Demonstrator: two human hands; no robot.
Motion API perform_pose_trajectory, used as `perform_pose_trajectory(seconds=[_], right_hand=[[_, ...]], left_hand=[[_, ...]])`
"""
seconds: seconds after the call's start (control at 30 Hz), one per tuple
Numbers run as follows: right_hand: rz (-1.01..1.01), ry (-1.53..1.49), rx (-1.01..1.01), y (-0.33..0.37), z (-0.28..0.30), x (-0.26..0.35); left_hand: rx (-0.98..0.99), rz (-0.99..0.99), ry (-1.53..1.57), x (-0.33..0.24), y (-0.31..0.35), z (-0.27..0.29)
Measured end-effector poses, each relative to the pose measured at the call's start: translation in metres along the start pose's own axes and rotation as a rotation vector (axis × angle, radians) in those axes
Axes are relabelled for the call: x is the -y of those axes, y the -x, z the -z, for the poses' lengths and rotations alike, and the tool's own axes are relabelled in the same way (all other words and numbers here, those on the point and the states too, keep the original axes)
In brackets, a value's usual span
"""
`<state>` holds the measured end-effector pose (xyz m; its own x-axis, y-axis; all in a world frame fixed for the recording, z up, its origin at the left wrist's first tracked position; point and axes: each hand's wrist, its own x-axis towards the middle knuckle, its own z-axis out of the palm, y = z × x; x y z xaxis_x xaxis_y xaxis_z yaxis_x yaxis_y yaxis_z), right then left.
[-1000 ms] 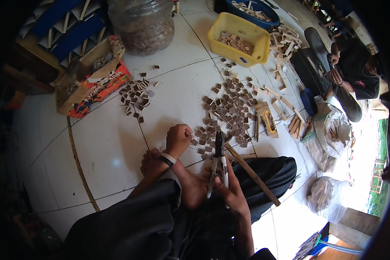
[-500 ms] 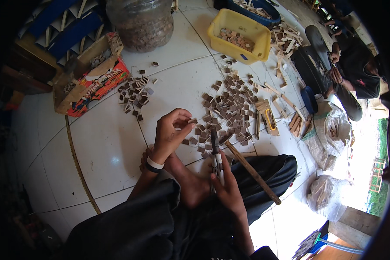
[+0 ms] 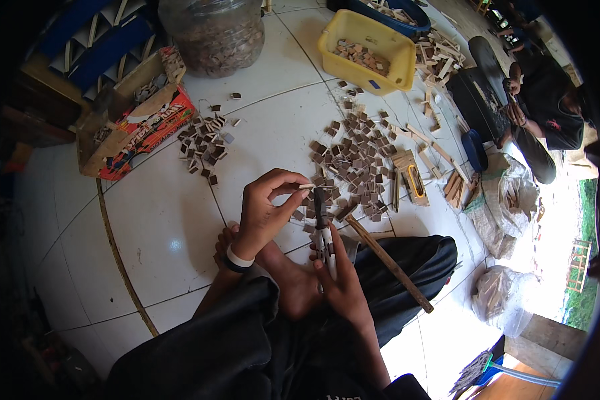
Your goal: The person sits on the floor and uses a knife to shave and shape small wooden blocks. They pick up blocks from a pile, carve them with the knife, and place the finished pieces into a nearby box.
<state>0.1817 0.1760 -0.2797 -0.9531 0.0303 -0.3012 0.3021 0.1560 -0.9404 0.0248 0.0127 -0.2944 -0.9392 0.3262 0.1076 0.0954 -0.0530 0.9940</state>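
Note:
My left hand [image 3: 267, 210], with a white and dark band at the wrist, pinches a small flat wooden tile [image 3: 305, 187] between thumb and fingertips. A thin light sliver or wire sticks out from the tile to the right. My right hand [image 3: 340, 283] is wrapped round pliers [image 3: 325, 240] with white handles and dark jaws. The jaws point away from me, their tip right beside the thin piece; whether they grip it I cannot tell. Beyond both hands spreads a pile of small brown square tiles [image 3: 363, 160]. A hammer [image 3: 390, 263] with a wooden handle rests across my right leg.
A smaller tile heap [image 3: 207, 143] lies at left, by a cut-open carton [image 3: 137, 133]. Farther off stand a clear plastic container [image 3: 213, 40] and a yellow tub [image 3: 397, 73]. Wood strips [image 3: 440, 57] and a sack [image 3: 500, 207] lie at right, near another seated person [image 3: 553, 100].
My left hand has turned and moved slightly right, bringing the tile up to the pliers. The pliers have shifted up and a little left, so their jaws meet near the tile.

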Motion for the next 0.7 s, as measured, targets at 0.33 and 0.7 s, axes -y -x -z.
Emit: perform_pose_trajectory(seconds=[0.33, 0.7], right_hand=[[0.02, 0.025, -0.025, -0.002, -0.004, 0.009], [0.031, 0.028, -0.055, -0.003, -0.005, 0.012]], left_hand=[[0.0, -0.042, -0.102, 0.0, -0.001, 0.002], [-0.014, -0.078, -0.146, 0.004, 0.0, 0.003]])
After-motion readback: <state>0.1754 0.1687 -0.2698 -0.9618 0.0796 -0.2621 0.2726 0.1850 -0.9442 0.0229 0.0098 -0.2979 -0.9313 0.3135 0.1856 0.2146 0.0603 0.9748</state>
